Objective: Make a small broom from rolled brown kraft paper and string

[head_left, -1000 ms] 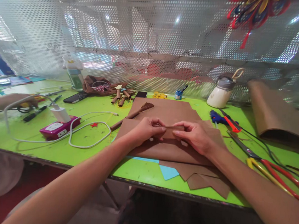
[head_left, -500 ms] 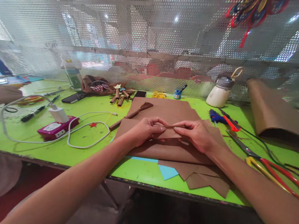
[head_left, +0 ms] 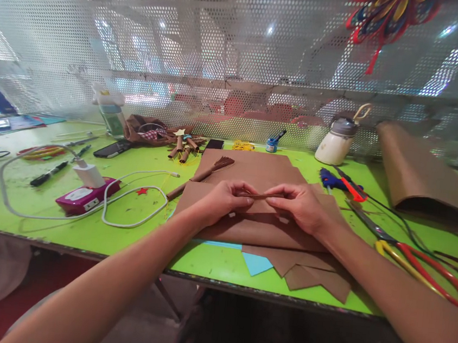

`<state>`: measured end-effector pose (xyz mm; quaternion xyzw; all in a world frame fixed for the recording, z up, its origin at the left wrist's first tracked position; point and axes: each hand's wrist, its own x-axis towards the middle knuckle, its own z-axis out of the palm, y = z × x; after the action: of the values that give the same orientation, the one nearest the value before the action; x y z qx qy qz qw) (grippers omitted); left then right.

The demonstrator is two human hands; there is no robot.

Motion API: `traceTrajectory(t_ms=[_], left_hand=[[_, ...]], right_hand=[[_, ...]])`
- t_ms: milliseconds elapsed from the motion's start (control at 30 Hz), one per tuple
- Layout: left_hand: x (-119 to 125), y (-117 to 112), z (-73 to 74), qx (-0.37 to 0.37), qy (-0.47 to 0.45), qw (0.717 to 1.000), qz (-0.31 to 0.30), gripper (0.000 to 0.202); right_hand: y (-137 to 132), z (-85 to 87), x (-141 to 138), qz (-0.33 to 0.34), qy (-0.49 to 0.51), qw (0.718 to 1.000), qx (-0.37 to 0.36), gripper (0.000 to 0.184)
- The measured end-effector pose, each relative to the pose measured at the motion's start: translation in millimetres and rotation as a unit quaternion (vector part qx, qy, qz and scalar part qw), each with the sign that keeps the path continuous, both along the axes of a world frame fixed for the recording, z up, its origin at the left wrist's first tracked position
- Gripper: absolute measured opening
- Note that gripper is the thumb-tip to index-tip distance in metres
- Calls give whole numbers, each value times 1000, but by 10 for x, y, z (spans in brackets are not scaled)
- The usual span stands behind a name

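Note:
My left hand (head_left: 229, 200) and my right hand (head_left: 297, 205) pinch a narrow piece of brown paper (head_left: 265, 195) from its two ends, just above a stack of brown paper sheets (head_left: 223, 228). Both hands are closed, thumbs on the near side. The piece looks rolled or folded thin; which one I cannot tell. Left of the hands lies a rolled brown paper stick with a fringed end (head_left: 206, 175). Cut brown paper pieces (head_left: 318, 279) and a light blue piece (head_left: 257, 263) stick out below the stack at the table's front edge.
Scissors with red and yellow handles (head_left: 428, 263) and a blue glue gun (head_left: 334, 180) lie on the right. A purple power strip (head_left: 87, 195) with a white cable (head_left: 133, 221) is on the left. Small paper rolls (head_left: 184, 148) and a white bottle (head_left: 336, 142) stand further back.
The paper between my fingers has become narrower, its lower flap no longer hanging down. The other person's arm at the left has gone out of view, uncovering small coloured stars.

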<state>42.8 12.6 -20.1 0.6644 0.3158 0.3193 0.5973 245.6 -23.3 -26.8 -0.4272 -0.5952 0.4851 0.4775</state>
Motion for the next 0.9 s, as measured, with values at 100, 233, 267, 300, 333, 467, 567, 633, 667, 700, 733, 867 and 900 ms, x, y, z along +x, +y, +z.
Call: traceTrajectory(t_ms=[100,233,267,300,333,467,567,633,667,700,733,867,900], left_hand=[[11,-8,8,-4,8,1000,11,27],[15,-23,39,5,28,999,19,27],[16,-26,46,5,29,999,20,27],[17,-29,50,3,30,999,20,27],[18,-30,51,1,27,999,19,27],[26,-25,27,-28,-2,999,19,27],[26,-13,0,-60,-27,998,17,28],[23,-4,-12,-76,-42,996,15,28],[22,0,-15,-82,-51,995,13,27],[21,3,-17,-86,-62,994,11,26],[20,6,-17,-90,-73,993,8,25],[20,13,-19,-107,-111,988,-7,21],[19,14,-21,-112,-118,987,-11,21]], right_hand=[[17,-3,7,-5,14,1000,-18,29],[36,-10,8,-17,8,999,-34,34],[38,-13,6,-19,8,999,-34,34],[38,-15,3,-20,9,999,-32,34],[36,-15,-1,-21,11,999,-27,34],[14,-7,-25,-12,17,1000,0,30],[-4,-3,-39,9,18,1000,6,30],[-8,-8,-41,12,16,1000,9,31],[-8,-11,-41,11,13,1000,11,31],[-6,-14,-39,7,11,1000,13,31],[-3,-16,-38,4,11,1000,14,30],[4,2,-36,-6,17,1000,9,26],[3,11,-36,-7,18,1000,5,26]])
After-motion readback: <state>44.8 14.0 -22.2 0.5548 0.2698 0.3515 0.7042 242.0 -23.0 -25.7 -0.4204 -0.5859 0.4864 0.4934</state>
